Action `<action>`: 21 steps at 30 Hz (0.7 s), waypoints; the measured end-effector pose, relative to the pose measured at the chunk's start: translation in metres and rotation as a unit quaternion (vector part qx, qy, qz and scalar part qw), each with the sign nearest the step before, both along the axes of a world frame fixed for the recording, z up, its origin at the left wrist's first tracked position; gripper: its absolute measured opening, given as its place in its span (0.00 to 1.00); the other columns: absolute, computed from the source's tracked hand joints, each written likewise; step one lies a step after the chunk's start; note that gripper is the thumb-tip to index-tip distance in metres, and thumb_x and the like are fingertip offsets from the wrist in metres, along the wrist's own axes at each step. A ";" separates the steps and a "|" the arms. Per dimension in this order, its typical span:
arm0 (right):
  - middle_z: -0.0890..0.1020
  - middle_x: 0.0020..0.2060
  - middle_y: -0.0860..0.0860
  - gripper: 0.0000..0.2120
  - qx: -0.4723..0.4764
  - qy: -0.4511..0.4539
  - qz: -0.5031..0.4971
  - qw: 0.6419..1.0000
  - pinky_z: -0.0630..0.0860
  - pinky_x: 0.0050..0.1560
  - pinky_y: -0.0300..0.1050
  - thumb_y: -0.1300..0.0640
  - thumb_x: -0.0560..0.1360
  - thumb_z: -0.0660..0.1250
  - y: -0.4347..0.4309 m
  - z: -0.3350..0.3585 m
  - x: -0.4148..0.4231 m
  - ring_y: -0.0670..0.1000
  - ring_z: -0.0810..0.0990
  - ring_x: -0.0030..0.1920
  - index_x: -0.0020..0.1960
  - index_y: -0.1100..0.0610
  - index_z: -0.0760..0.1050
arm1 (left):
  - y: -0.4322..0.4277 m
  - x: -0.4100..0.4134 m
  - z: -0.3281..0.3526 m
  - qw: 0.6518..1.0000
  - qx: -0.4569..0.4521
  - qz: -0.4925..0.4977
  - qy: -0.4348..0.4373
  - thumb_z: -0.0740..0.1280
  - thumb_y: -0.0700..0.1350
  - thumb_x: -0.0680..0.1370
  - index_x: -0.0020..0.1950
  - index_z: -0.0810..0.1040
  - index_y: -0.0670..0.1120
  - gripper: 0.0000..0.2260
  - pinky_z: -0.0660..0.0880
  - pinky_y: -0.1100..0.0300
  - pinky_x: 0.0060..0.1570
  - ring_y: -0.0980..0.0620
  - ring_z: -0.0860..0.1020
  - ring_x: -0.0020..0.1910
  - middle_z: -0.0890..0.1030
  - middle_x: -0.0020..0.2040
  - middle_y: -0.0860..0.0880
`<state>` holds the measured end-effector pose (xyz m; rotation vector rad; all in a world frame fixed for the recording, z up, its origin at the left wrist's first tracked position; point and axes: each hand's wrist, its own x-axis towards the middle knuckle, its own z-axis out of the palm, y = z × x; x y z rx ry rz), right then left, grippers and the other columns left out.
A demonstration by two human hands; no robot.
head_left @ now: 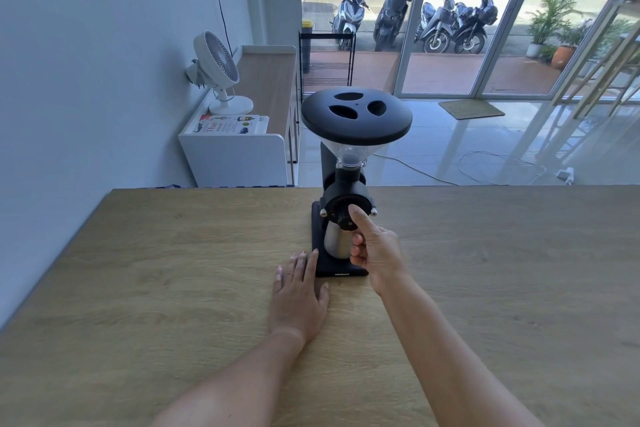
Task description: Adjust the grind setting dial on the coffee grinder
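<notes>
A black coffee grinder [356, 118] stands on the wooden table [173, 270], with a wide lid over a clear hopper and a steel cup under its spout. The round black grind dial [341, 215] faces me on its front. My right hand [375, 250] pinches the dial: the thumb lies on its upper right edge and the fingers curl under it. My left hand [299, 295] rests flat on the table, fingers apart, its fingertips touching the left edge of the grinder's base [341, 270].
The table's far edge runs just behind the grinder. Beyond it stand a white cabinet [239, 156] with a desk fan [218, 73] and a book, a black wire rack [327, 62], and glass doors with parked scooters outside. Cables lie on the tiled floor.
</notes>
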<state>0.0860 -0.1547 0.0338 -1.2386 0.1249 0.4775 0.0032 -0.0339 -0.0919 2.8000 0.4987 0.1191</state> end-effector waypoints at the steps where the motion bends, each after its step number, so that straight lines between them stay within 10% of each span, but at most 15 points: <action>1: 0.70 0.28 0.49 0.26 0.002 -0.001 0.008 1.000 0.63 0.30 0.41 0.42 0.63 0.79 -0.001 0.001 0.000 0.47 0.66 0.27 0.49 0.59 0.76 | 0.000 0.000 0.000 1.000 -0.001 0.000 0.001 0.50 0.58 0.83 0.80 0.36 0.54 0.31 0.43 0.48 0.79 0.54 0.41 0.80 0.46 0.82 0.52; 15: 0.76 0.29 0.51 0.26 -0.072 -0.045 0.044 0.995 0.70 0.31 0.40 0.39 0.72 0.71 -0.023 -0.030 -0.024 0.48 0.73 0.28 0.50 0.64 0.83 | 0.000 -0.003 0.001 1.000 -0.005 -0.009 0.017 0.50 0.57 0.83 0.81 0.39 0.50 0.31 0.41 0.49 0.78 0.53 0.42 0.80 0.47 0.82 0.50; 21: 0.80 0.34 0.48 0.17 -0.353 -0.150 0.014 0.923 0.76 0.44 0.50 0.44 0.75 0.65 -0.039 -0.061 -0.040 0.48 0.78 0.39 0.39 0.56 0.79 | -0.005 -0.019 0.001 0.999 0.003 -0.009 0.038 0.47 0.56 0.84 0.81 0.45 0.45 0.29 0.40 0.49 0.78 0.52 0.40 0.80 0.44 0.82 0.49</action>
